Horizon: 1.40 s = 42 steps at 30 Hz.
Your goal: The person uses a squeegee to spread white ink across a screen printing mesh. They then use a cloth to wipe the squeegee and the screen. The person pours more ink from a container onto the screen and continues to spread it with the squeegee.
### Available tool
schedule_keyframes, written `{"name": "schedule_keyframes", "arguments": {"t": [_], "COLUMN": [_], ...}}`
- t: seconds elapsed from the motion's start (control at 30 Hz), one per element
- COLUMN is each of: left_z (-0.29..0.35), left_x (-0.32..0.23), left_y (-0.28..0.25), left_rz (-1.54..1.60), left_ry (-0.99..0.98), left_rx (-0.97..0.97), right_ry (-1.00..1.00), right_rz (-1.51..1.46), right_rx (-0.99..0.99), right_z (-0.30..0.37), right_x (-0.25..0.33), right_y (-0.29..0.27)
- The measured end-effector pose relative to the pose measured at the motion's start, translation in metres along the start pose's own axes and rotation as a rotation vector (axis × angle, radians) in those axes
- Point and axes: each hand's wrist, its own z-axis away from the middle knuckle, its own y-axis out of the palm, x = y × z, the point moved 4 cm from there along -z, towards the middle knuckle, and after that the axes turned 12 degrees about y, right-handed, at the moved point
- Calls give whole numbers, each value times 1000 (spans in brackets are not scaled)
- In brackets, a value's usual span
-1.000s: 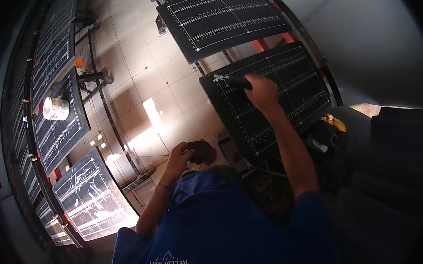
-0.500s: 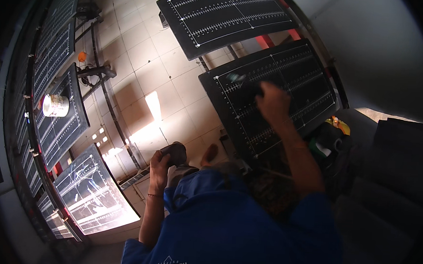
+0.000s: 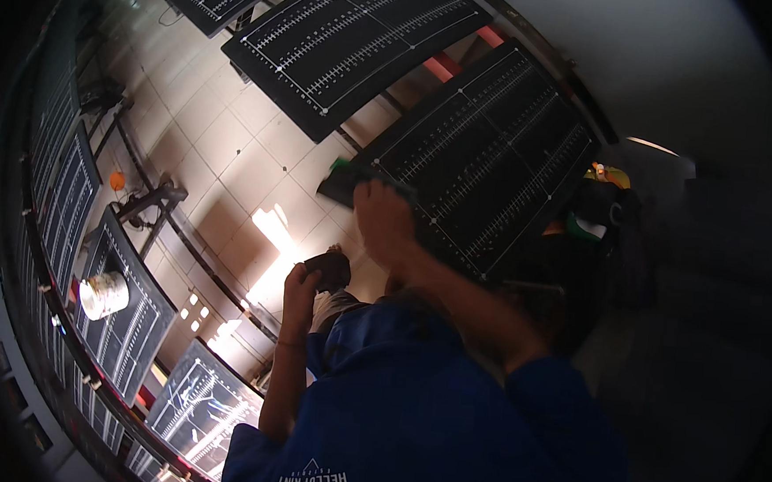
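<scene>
My right hand (image 3: 381, 219) is closed around a dark, flat, elongated thing with a green end (image 3: 338, 190); its exact kind is unclear. It lies over the near left corner of a black board (image 3: 535, 118) printed with white scales and lines. I cannot tell whether it touches the surface. My left hand (image 3: 300, 287), low in front of my body, grips a small dark block-like thing (image 3: 335, 271), held apart from the board. The fingers cover part of it, so its kind is hidden.
A second black board (image 3: 363, 36) stands beyond the first. More line up at the left, one holding a white bucket (image 3: 104, 295). A tiled floor (image 3: 224, 143) runs between the rows. Dark gear with yellow and green parts (image 3: 593, 209) sits at the right.
My right hand has swept left and towards me, from over the board's middle to its near left corner. My left hand keeps its grip. The whole view has turned.
</scene>
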Motion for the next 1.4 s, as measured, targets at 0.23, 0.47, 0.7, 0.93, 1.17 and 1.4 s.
{"name": "schedule_keyframes", "arguments": {"t": [0.23,0.47,0.7,0.93,1.17,1.4], "left_z": [-63,-97,-111,-117,-116,-98], "left_x": [30,42,16,9,40,78], "left_y": [-79,-79,-34,-19,-47,-74], "left_rz": [62,33,23,-82,-72,-97], "left_ry": [-89,-161,-146,-110,-158,-207], "left_rx": [24,174,355,484,424,368], "right_ry": [267,381,363,489,448,651], "right_rz": [-186,-101,-248,-154,-267,-80], "right_rx": [153,-147,-17,-230,10,-193], "right_z": [0,22,123,79,128,-15], "right_x": [-58,-142,-94,-162,-131,-328], "right_y": [-49,-42,-48,-46,-54,-70]}}
